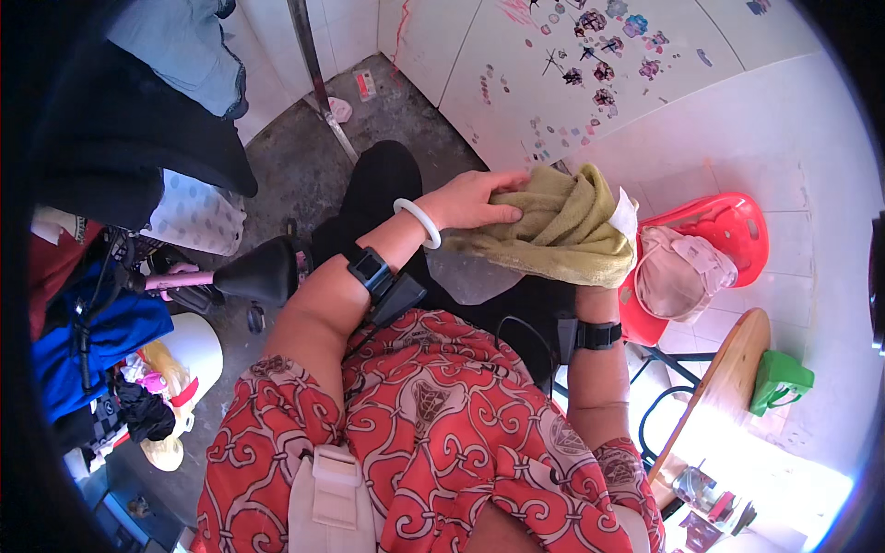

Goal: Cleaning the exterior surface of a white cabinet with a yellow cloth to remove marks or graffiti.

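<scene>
A bunched olive-green cloth [553, 214], plush like a towel, is raised above my lap with a white tag [624, 218] at its right edge. My left hand [477, 200], below a white bangle [418, 222], reaches to the cloth's left side. Its thumb touches the folds and its fingers are spread and blurred at the upper edge. My right hand is hidden under the cloth; only the right forearm [600, 377] with a black wrist strap shows, coming up from below. A translucent greyish sheet [473, 276] lies across my dark trousers under the cloth.
A red plastic chair [747, 228] carrying a pale pink fabric item [681, 273] stands to the right. Below it are a round wooden tabletop [733, 366] and a green container [781, 381]. At left are a black bicycle saddle [256, 271] and hanging clothes [138, 131]. A metal post [311, 55] rises ahead.
</scene>
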`<action>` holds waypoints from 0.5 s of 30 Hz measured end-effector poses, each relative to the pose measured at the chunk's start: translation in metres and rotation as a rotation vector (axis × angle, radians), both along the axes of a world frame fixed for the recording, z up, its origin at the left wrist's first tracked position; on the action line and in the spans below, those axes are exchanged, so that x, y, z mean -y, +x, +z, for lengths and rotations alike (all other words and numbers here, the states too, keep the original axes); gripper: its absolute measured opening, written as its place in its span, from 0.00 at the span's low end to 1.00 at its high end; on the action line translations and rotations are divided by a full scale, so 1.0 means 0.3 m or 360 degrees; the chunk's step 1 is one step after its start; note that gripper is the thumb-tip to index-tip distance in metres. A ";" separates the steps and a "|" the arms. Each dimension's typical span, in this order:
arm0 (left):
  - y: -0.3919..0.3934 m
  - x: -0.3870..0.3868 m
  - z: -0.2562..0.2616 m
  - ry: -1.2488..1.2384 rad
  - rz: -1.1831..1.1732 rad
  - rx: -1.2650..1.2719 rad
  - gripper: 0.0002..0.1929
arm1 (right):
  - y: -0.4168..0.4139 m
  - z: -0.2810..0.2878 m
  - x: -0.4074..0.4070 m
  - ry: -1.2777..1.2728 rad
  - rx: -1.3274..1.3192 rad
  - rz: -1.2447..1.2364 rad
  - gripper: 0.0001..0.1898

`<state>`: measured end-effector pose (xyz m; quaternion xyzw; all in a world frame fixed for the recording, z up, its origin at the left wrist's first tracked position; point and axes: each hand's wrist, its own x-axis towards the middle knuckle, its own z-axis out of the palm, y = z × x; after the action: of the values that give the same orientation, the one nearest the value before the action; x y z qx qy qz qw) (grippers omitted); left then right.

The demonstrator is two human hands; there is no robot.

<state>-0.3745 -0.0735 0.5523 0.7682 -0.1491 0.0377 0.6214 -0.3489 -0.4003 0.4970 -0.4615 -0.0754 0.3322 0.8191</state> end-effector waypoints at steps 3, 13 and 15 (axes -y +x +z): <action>0.013 -0.043 0.007 0.0255 -0.0209 -0.0327 0.17 | 0.007 -0.016 -0.003 0.0148 -0.0090 -0.0043 0.26; 0.000 -0.131 0.014 -0.1614 0.0424 -0.0592 0.21 | 0.062 -0.083 -0.093 -0.0223 -0.0297 -0.0322 0.25; 0.023 -0.160 -0.066 -0.1768 0.0447 -0.0691 0.24 | 0.043 -0.089 -0.034 -0.0964 0.0524 -0.0008 0.24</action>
<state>-0.3675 -0.0254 0.5326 0.3319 0.1255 0.0341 0.9343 -0.3360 -0.3900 0.4703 -0.7313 -0.1035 0.2585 0.6226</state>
